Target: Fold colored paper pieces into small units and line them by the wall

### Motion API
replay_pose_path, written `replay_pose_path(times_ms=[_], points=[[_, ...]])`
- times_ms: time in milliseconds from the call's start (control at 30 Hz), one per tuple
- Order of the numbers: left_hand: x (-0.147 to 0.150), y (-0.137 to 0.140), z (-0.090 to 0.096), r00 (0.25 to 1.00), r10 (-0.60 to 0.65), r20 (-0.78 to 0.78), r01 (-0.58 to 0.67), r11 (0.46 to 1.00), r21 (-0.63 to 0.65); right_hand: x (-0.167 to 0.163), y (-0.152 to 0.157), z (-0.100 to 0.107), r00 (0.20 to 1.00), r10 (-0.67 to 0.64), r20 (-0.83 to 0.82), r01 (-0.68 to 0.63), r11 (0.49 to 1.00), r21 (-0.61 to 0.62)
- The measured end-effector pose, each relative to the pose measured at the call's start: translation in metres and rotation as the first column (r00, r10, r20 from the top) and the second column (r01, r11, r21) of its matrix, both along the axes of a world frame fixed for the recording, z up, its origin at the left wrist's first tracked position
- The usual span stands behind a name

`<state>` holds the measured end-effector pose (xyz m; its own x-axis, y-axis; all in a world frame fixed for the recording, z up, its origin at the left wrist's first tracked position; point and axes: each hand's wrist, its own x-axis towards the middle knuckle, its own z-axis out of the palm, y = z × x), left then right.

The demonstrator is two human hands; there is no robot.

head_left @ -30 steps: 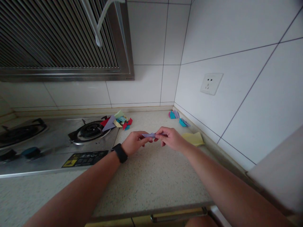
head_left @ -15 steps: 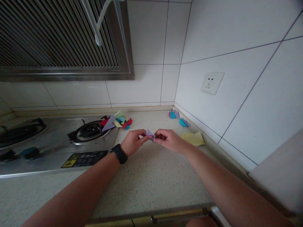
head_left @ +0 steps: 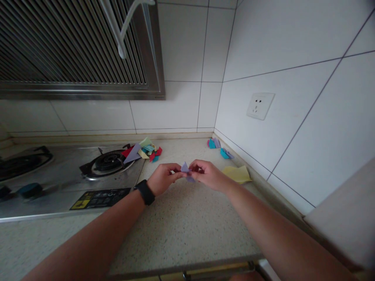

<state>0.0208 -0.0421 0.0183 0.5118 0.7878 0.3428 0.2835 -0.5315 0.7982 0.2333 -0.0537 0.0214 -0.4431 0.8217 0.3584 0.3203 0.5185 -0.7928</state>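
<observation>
A small piece of folded purple paper [head_left: 184,168] is held between both hands above the speckled countertop [head_left: 187,222]. My left hand [head_left: 163,178], with a black watch on its wrist, pinches the paper from the left. On the other side my right hand [head_left: 208,174] grips it between thumb and fingers. One pointed corner sticks up between the fingertips, and another part shows below the thumbs. The fingers hide the rest of the paper. Just beyond my right hand lies a yellow sheet of paper [head_left: 238,174].
Colourful folded papers [head_left: 148,150] are heaped at the edge of the gas stove [head_left: 67,195], partly over its right burner. Small blue, pink and purple folded pieces [head_left: 225,153] lie by the right wall. A range hood [head_left: 117,91] hangs above; a socket [head_left: 260,106] is on the wall.
The purple paper has turned in my fingers: its point now stands more upright, and a part shows beneath the thumbs. Both hands remain on it, and the camera view has shifted slightly.
</observation>
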Motion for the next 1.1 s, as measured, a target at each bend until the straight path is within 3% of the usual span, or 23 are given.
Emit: replay_pose_path(times_ms=[300, 533, 900, 1100], points=[[0.0014, -0.0002, -0.0003, 0.999, -0.033, 0.027, 0.035, 0.994, -0.102, -0.0031, -0.0022, -0.0024, 0.992, 0.125, 0.033, -0.117, 0.976, -0.185], [0.0003, -0.0035, 0.0006, 0.985, -0.148, -0.090, 0.137, 0.984, -0.115, -0.0002, -0.0012, -0.0006, 0.996, 0.087, -0.009, -0.087, 0.975, -0.205], [-0.0014, -0.0017, -0.0040, 0.941, -0.332, 0.068, 0.338, 0.899, -0.278, 0.0017, -0.0022, 0.0005, 0.958, 0.259, -0.123, -0.283, 0.918, -0.277], [-0.0012, -0.0042, -0.0014, 0.947, -0.317, 0.056, 0.319, 0.903, -0.287, 0.0004, -0.0039, 0.0041, 0.966, 0.216, -0.140, -0.246, 0.934, -0.259]])
